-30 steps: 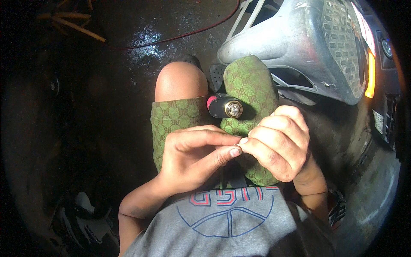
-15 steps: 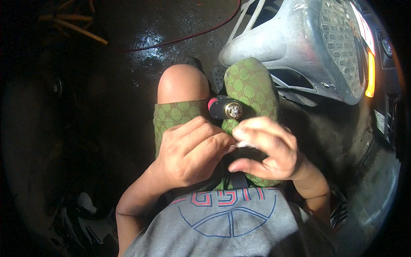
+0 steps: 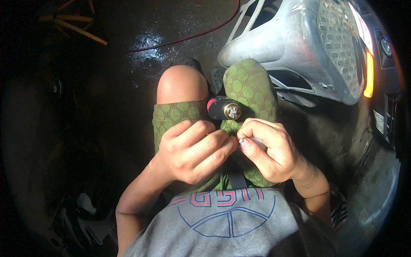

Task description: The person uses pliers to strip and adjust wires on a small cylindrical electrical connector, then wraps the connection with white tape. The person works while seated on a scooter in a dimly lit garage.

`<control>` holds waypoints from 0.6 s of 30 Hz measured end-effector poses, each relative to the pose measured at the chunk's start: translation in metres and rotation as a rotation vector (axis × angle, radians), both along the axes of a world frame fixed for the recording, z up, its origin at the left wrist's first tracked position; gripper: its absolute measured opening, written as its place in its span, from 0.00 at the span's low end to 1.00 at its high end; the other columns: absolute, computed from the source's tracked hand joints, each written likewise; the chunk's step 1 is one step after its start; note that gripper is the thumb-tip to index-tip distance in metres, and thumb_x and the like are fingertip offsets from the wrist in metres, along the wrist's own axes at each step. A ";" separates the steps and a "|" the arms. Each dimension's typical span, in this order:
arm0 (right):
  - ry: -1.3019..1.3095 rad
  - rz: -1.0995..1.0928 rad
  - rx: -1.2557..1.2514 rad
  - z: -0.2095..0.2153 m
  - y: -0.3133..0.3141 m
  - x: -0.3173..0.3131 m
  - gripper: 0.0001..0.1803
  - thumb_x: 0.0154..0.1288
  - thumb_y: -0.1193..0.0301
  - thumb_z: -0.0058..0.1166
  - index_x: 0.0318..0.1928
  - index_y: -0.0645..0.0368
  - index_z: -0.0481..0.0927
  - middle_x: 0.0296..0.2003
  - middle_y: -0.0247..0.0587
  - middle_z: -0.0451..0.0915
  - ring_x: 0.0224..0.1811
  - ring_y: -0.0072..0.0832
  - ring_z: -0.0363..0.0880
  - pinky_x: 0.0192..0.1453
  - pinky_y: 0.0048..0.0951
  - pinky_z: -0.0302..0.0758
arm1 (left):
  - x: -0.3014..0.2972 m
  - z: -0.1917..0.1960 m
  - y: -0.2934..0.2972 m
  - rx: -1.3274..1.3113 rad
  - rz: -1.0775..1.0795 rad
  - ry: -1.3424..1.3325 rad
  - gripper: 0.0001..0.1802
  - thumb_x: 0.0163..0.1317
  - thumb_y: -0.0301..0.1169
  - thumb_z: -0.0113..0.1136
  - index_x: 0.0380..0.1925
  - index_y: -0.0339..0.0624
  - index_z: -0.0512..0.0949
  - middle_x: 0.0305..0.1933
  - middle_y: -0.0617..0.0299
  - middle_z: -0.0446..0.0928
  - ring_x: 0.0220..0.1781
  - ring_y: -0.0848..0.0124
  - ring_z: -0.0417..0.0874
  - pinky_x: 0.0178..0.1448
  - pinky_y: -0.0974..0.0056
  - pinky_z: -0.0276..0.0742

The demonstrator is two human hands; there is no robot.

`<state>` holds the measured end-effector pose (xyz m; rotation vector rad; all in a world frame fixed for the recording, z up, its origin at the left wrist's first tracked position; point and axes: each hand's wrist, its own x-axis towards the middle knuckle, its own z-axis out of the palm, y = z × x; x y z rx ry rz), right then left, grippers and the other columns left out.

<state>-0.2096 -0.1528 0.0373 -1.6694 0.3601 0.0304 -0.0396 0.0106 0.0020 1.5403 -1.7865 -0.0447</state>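
I sit with my knees up, in green patterned shorts (image 3: 250, 83). My left hand (image 3: 192, 150) and my right hand (image 3: 269, 150) meet over my lap, fingertips pinched together around something small that the fingers hide. A sliver of something white shows under the right fingers. A short black cylinder (image 3: 224, 109) with a pink end cap and a metal face lies between my thighs, just beyond both hands and apart from them.
A grey plastic vehicle body panel (image 3: 295, 38) with a mesh grille and an orange light (image 3: 368, 75) stands close ahead at the right. A red cable (image 3: 180, 40) runs over the dark wet floor. Sticks (image 3: 77, 30) lie far left. A shoe (image 3: 83, 218) sits lower left.
My hands pressed down flat into my lap half a second ago, then rose again with fingertips pinched together. The black cylinder has stayed in place.
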 end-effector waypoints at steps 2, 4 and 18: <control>-0.007 -0.016 -0.022 -0.001 0.001 0.002 0.03 0.75 0.77 0.56 0.40 0.65 0.79 0.33 0.51 0.80 0.33 0.49 0.83 0.39 0.42 0.78 | 0.000 -0.004 -0.002 0.013 0.004 0.073 0.16 0.50 0.30 0.74 0.40 0.39 0.86 0.36 0.63 0.83 0.32 0.71 0.83 0.29 0.68 0.70; -0.072 -0.021 -0.156 -0.003 0.001 0.003 0.02 0.74 0.78 0.56 0.40 0.65 0.79 0.34 0.51 0.80 0.34 0.48 0.84 0.39 0.41 0.79 | 0.000 -0.006 -0.002 0.031 0.015 0.115 0.16 0.50 0.29 0.74 0.40 0.38 0.86 0.36 0.62 0.83 0.31 0.71 0.83 0.29 0.67 0.71; -0.201 -0.155 -0.484 -0.032 -0.021 0.010 0.02 0.69 0.83 0.60 0.40 0.66 0.82 0.36 0.45 0.82 0.32 0.31 0.80 0.36 0.29 0.75 | 0.017 -0.021 0.008 -0.154 0.521 1.359 0.16 0.87 0.33 0.49 0.36 0.38 0.75 0.28 0.60 0.75 0.20 0.77 0.73 0.20 0.71 0.70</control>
